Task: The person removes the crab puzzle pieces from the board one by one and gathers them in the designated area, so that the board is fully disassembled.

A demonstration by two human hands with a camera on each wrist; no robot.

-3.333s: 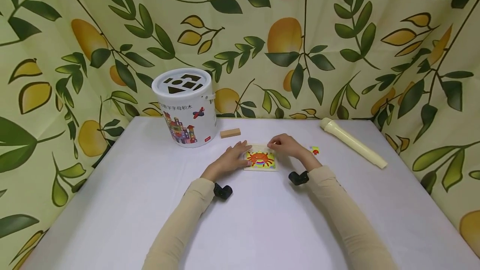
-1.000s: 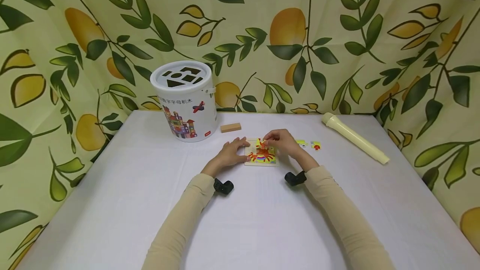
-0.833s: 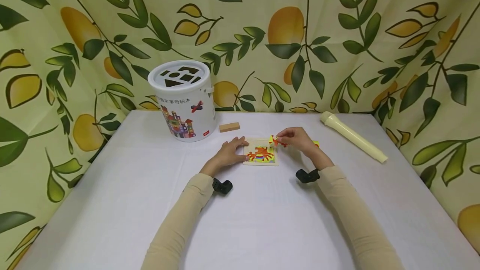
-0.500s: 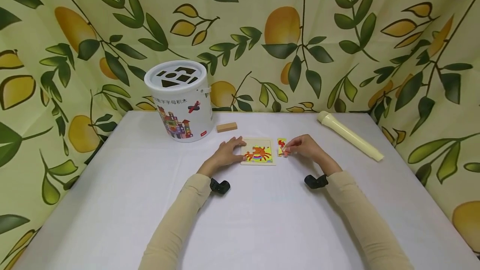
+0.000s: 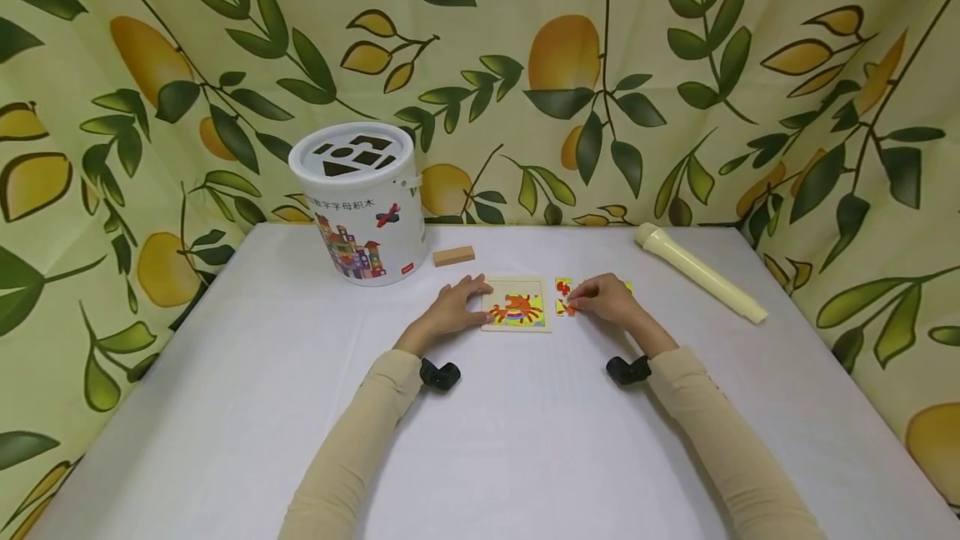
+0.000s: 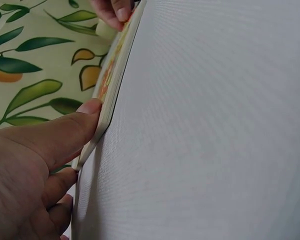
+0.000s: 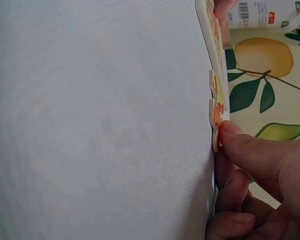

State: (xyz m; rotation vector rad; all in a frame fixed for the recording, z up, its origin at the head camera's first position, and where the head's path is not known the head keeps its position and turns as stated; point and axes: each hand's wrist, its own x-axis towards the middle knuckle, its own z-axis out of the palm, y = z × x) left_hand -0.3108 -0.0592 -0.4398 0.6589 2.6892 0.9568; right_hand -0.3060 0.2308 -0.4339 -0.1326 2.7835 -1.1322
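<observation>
A small wooden jigsaw puzzle with a crab picture [image 5: 517, 308] lies flat on the white table, with bare wood showing in its upper part. My left hand [image 5: 447, 312] holds the puzzle's left side, and in the left wrist view its thumb [image 6: 82, 122] presses on the frame while the fingers curl at the edge. Just right of the frame, my right hand [image 5: 609, 300] pinches a red and yellow puzzle piece [image 7: 216, 125] low at the tabletop. Another loose piece [image 5: 562, 285] lies behind it. More yellow shows behind the right hand, mostly hidden.
A white bucket [image 5: 363, 215] with shape holes in its lid stands at the back left. Beside it lies a wooden block [image 5: 453, 256]. A cream microphone-shaped tube [image 5: 701, 273] lies at the back right. Patterned cloth [image 5: 480, 73] hangs behind the table.
My right hand has taken a piece out of the puzzle's upper part, carried it right and brought it down by the loose pieces. The left hand stays on the puzzle.
</observation>
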